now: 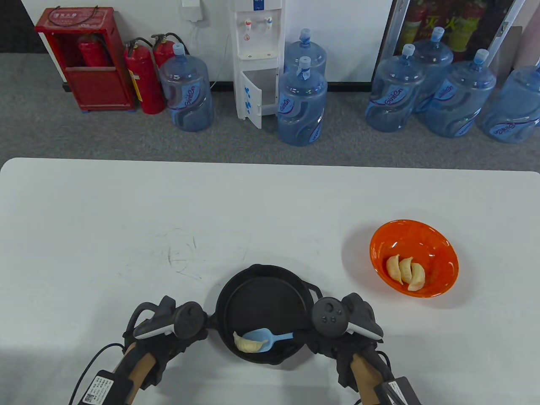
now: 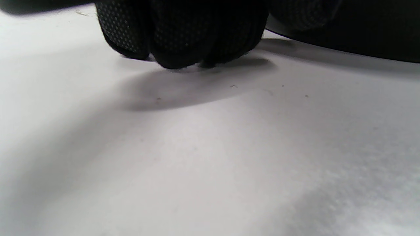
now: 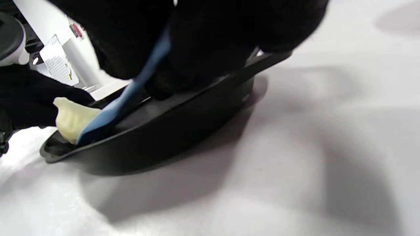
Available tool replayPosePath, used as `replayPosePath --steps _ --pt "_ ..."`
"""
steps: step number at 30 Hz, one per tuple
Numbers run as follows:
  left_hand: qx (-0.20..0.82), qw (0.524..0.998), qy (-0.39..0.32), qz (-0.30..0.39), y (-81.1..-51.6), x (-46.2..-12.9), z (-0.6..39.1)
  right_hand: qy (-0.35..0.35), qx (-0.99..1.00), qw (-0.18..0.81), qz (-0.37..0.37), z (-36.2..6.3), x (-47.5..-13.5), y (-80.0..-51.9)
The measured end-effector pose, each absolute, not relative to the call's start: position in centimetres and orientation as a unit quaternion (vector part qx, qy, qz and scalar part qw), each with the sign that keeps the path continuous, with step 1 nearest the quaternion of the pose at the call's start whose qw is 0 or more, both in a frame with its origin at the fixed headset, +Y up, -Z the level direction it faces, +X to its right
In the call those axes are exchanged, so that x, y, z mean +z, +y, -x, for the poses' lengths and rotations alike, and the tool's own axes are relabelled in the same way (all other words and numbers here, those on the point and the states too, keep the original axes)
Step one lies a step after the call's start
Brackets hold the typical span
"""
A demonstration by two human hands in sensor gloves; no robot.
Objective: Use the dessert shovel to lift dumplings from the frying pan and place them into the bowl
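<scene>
A black frying pan (image 1: 263,295) sits near the table's front edge. One pale dumpling (image 1: 246,343) lies at its near left wall. The blade of a blue dessert shovel (image 1: 266,337) is against it. My right hand (image 1: 310,337) grips the shovel's handle at the pan's right rim. In the right wrist view the shovel (image 3: 131,95) slants down to the dumpling (image 3: 70,118) inside the pan (image 3: 164,144). My left hand (image 1: 196,331) is at the pan's left side, fingers (image 2: 183,36) curled and down on the table, apparently round the pan's handle. An orange bowl (image 1: 438,236) at the right holds three dumplings (image 1: 405,272).
The white table (image 1: 126,236) has faint pencil marks (image 1: 181,257) left of the pan. A small loop handle (image 1: 315,290) sticks out at the pan's far right. Water jugs, a dispenser and fire extinguishers stand on the floor beyond the far edge.
</scene>
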State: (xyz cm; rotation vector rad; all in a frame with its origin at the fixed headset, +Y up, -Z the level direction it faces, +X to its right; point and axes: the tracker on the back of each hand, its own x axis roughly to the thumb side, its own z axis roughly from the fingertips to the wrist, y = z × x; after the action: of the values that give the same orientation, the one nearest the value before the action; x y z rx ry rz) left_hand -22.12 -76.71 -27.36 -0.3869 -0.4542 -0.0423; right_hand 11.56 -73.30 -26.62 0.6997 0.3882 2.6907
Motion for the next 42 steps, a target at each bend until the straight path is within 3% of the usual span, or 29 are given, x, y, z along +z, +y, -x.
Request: replayPosePath --steps 27,42 --pt "-0.024 0.954 -0.225 0.197 -76.7 -27.4 22.1 0.044 0.932 0.332 -0.137 -16.4 -27.1 -71.3" --pt "-0.024 0.953 -0.227 0.201 -76.7 -27.5 22.1 -0.026 0.925 0.377 -0.028 -24.0 -27.9 -67.2"
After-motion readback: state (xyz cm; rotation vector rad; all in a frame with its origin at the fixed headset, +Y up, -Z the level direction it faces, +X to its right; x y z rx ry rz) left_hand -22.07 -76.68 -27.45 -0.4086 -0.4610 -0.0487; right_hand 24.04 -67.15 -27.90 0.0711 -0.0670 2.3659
